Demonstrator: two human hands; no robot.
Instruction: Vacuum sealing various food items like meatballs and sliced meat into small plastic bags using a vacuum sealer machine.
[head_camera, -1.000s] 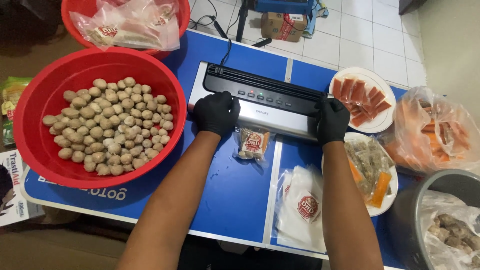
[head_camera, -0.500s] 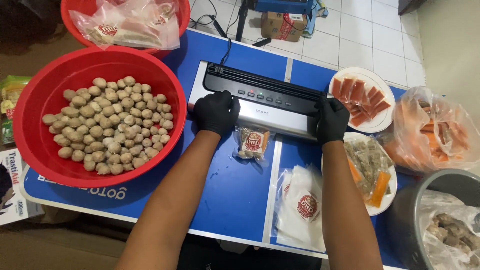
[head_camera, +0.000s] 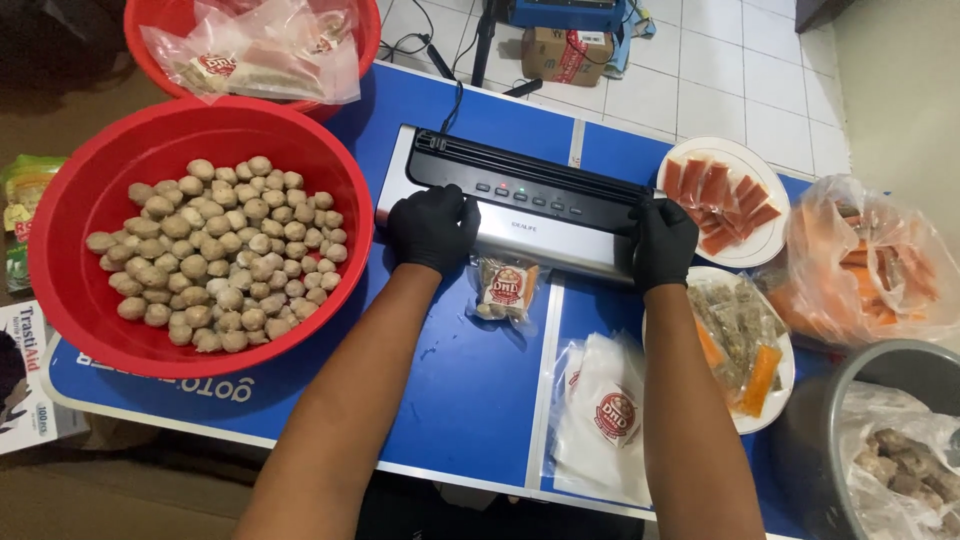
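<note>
Both my hands wear black gloves and press flat on a silver and black vacuum sealer (head_camera: 540, 205) at the back of the blue table (head_camera: 460, 390). My left hand (head_camera: 432, 228) rests on the sealer's left end, my right hand (head_camera: 662, 240) on its right end. A small clear pouch of food (head_camera: 503, 289) with a round red label sticks out from under the sealer's front edge, between my forearms. Neither hand holds anything.
A big red basin (head_camera: 70, 300) of brownish meatballs sits at left, with a second red basin (head_camera: 345, 60) of filled bags behind it. Empty labelled pouches (head_camera: 605, 415), two white plates (head_camera: 770, 245) of orange and packed food, a bag of orange sticks (head_camera: 870, 265) and a grey pot (head_camera: 830, 400) lie at right.
</note>
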